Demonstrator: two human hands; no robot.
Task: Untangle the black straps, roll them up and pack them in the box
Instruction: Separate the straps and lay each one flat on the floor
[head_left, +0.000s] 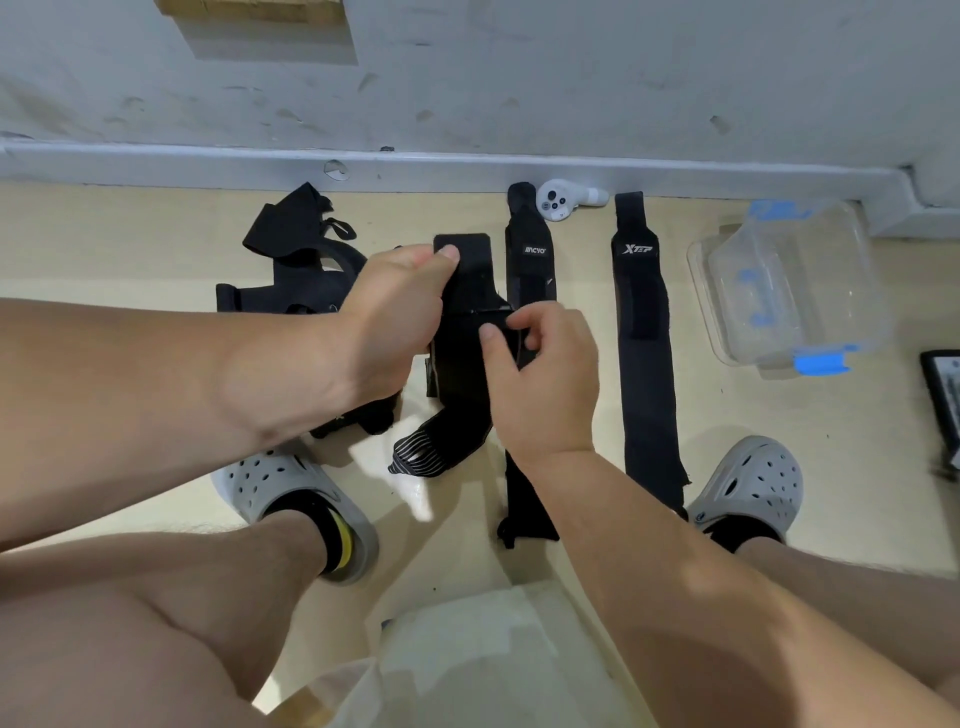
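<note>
Black tangled straps (298, 270) lie heaped on the pale floor (130, 249) at the left. Just beside them, the left hand (395, 317) grips the upper end of a held strap (460, 371), and the right hand (543, 379) pinches its middle, close by. Rightwards, a flat strap (530, 260) and an Xtep strap (644, 353) lie apart, then the clear box (795, 291).

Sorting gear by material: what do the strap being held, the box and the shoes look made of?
Held strap: likely matte black elastic fabric; its loose end shows ribbed grey stripes. Box: clear glossy hard plastic, floor visible through it, blue clips. Shoes: probably matte grey moulded foam or rubber, with holes.
</note>
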